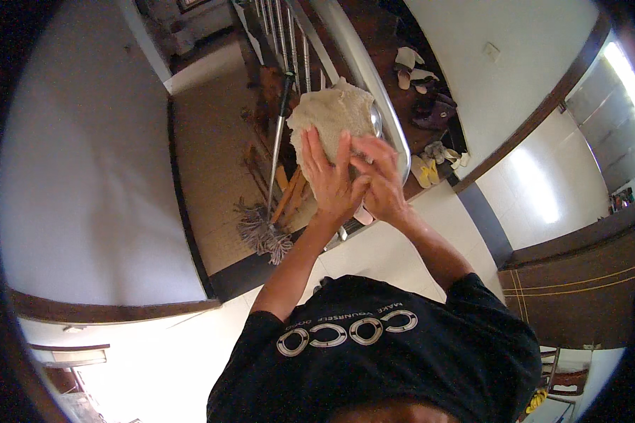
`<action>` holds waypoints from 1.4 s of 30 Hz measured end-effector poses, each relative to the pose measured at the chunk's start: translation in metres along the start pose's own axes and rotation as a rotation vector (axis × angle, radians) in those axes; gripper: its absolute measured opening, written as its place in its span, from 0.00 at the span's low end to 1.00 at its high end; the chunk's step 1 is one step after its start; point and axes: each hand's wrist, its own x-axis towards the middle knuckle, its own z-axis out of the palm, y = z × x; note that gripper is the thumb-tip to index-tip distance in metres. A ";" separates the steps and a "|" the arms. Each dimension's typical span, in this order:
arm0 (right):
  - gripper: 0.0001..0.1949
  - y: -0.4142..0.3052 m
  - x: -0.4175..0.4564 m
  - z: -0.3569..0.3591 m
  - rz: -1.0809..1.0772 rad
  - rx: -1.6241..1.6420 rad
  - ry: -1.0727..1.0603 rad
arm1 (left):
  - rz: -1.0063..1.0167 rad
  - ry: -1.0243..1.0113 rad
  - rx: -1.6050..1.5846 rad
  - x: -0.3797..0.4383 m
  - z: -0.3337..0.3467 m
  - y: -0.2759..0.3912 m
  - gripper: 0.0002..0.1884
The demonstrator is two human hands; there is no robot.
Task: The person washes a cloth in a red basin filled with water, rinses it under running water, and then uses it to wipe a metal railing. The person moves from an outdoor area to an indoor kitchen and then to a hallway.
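Note:
A beige cloth (330, 108) is draped over the rounded end of a stainless steel stair railing (362, 58). At the cloth's right edge a curved piece of shiny metal (376, 121) shows. My left hand (329, 182) lies flat on the cloth with its fingers spread. Beside it, my right hand (382, 177) rests at the cloth's right side with bent fingers, its thumb close to or touching the left thumb. The right fingers are slightly blurred, and whether they pinch the cloth is unclear. The cloth hides what lies beneath it.
A string mop (264, 232) with a metal handle (277, 158) leans left of the railing, near wooden pieces (288, 195). Dark steps beyond carry several shoes, including yellow slippers (425, 173) and a dark purple bag or shoe (433, 112). A brown wooden cabinet (571, 285) stands at right.

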 end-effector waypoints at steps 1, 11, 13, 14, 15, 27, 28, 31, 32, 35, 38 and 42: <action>0.18 0.008 -0.001 -0.004 0.048 -0.003 0.062 | 0.075 0.024 0.119 0.012 0.005 0.000 0.36; 0.29 0.094 -0.014 0.015 0.810 -0.331 -0.149 | -0.709 -0.764 -0.569 0.137 0.025 -0.065 0.23; 0.28 0.100 -0.017 0.023 0.614 -0.423 -0.015 | -0.892 -0.652 -0.968 0.122 0.030 -0.090 0.24; 0.27 0.102 -0.018 0.025 0.628 -0.403 -0.021 | -0.944 -0.522 -1.094 0.107 0.033 -0.097 0.24; 0.27 0.103 -0.019 0.027 0.734 -0.387 -0.052 | -1.068 -0.365 -1.171 0.087 0.037 -0.101 0.25; 0.26 0.100 -0.023 0.029 0.666 -0.459 -0.088 | -1.234 -0.010 -0.567 -0.176 0.116 -0.123 0.36; 0.26 0.100 -0.024 0.029 0.657 -0.458 -0.087 | -1.289 0.015 -0.558 -0.195 0.123 -0.126 0.37; 0.26 0.101 -0.024 0.029 0.635 -0.457 -0.081 | -1.433 0.082 -0.585 -0.223 0.135 -0.125 0.38; 0.26 0.101 -0.024 0.029 0.625 -0.454 -0.075 | -1.465 0.106 -0.627 -0.220 0.135 -0.121 0.38; 0.26 0.102 -0.024 0.029 0.636 -0.458 -0.069 | -1.307 0.079 -0.581 -0.181 0.114 -0.098 0.36; 0.25 0.101 -0.025 0.028 0.654 -0.447 -0.058 | -1.189 0.011 -0.758 -0.123 0.066 -0.053 0.37; 0.26 0.099 -0.026 0.026 0.618 -0.423 -0.080 | -1.138 -0.044 -0.900 -0.085 0.037 -0.015 0.39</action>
